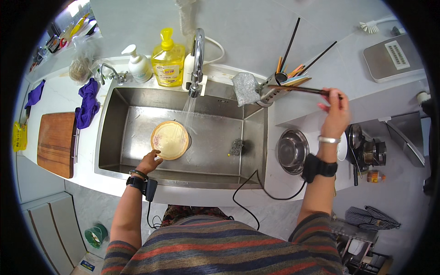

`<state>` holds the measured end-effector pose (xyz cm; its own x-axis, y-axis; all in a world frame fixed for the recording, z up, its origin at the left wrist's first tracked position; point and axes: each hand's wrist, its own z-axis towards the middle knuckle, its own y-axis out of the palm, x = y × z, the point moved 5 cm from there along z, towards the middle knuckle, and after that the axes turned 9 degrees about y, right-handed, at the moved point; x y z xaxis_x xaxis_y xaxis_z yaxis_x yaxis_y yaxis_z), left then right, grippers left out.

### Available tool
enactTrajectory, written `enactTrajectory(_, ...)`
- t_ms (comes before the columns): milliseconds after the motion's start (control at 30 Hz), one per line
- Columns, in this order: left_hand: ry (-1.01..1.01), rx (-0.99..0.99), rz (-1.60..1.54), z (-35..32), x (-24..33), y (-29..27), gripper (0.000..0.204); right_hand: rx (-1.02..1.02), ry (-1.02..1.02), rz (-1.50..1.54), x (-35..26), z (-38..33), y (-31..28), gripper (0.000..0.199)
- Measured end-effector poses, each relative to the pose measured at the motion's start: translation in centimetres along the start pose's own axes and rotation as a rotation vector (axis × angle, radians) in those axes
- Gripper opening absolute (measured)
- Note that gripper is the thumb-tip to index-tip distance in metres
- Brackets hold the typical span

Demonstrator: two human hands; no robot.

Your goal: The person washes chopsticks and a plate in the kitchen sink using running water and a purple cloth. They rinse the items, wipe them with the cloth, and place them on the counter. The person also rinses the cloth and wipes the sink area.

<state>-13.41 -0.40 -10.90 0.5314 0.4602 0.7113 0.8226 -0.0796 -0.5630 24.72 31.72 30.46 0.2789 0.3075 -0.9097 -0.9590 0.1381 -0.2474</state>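
Observation:
A round cream bowl with a tan rim is in the steel sink, beside the water running from the tap. My left hand pinches the bowl's near-left rim between thumb and fingers. Over the counter on the right, my right hand is closed around the end of dark chopsticks. Their far ends point left, across the perforated metal utensil holder. More chopsticks and coloured handles stand in that holder. Whether the chopsticks touch the holder I cannot tell.
A scouring pad lies in the sink. Yellow soap and a white pump bottle stand behind it. A wooden board and purple cloth lie left. Metal bowls sit right; a black cable crosses the sink's front edge.

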Motion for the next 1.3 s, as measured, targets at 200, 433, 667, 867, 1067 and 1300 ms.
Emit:
enactTrajectory(200,-0.045,-0.029,-0.081,-0.2,-0.2,-0.7,0.052,0.039,-0.034,-0.158,3.5,7.1,1.0,0.020)
enactTrajectory(433,-0.390,-0.026,-0.408,0.8,-1.9,-1.8,0.067,0.120,0.083,-0.508,10.2,8.2,3.9,0.045)
enactTrajectory(667,-0.627,-0.165,-0.469,6.9,-7.9,-0.5,0.055,-0.252,0.450,0.005,12.1,-7.9,3.0,0.046)
enactTrajectory(867,-0.492,-0.076,-0.272,11.0,-12.4,2.8,0.036,-0.359,0.839,0.074,14.7,-18.3,1.9,0.038)
enactTrajectory(1067,-0.541,-0.067,-0.497,11.6,-12.8,4.7,0.025,-0.328,0.900,0.181,15.0,-19.8,0.9,0.035)
enactTrajectory(1300,-0.508,-0.035,-0.708,9.8,-6.3,4.2,0.017,-0.493,0.892,0.138,14.6,-21.9,4.0,0.031)
